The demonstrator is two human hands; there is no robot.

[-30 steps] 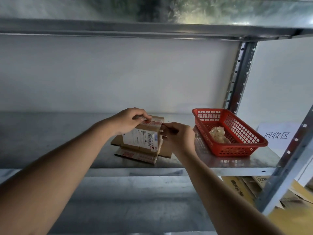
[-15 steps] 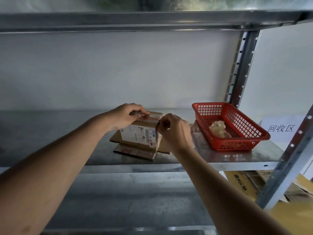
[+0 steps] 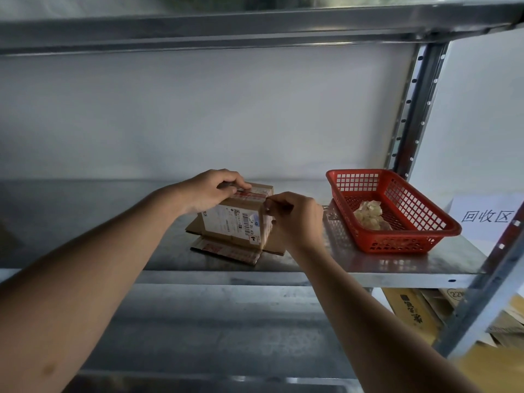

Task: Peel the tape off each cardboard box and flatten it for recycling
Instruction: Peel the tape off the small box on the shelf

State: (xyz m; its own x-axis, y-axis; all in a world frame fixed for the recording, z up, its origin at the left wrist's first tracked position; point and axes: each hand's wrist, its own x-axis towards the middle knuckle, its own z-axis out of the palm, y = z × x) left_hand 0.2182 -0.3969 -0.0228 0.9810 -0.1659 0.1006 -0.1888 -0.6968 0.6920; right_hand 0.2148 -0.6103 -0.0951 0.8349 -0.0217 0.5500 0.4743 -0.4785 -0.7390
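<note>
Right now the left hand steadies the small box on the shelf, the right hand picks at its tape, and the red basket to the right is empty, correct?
Not quite. The head view shows the red basket is not empty: a crumpled wad of clear tape lies in it. The rest holds: the left hand steadies the small box while the right hand picks at its tape on the shelf.
</note>
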